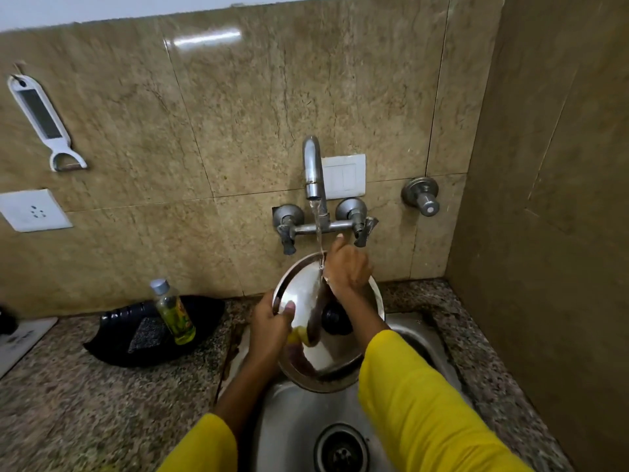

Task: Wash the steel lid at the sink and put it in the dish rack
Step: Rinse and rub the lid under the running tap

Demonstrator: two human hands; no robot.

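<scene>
A round steel lid [335, 349] with a black knob at its centre is tilted over the steel sink [292, 424], under running water from the tap [313, 168]. My left hand [272, 327] grips the lid's left rim, thumb on its face. My right hand [347, 267] rests on the lid's upper edge where the water lands, fingers bent against the metal. The dish rack is out of view.
A black tray [112, 349] on the granite counter to the left holds a scrub pad [148, 333] and a bottle of green liquid [173, 313]. A peeler [42, 120] hangs on the wall. A side wall stands close on the right.
</scene>
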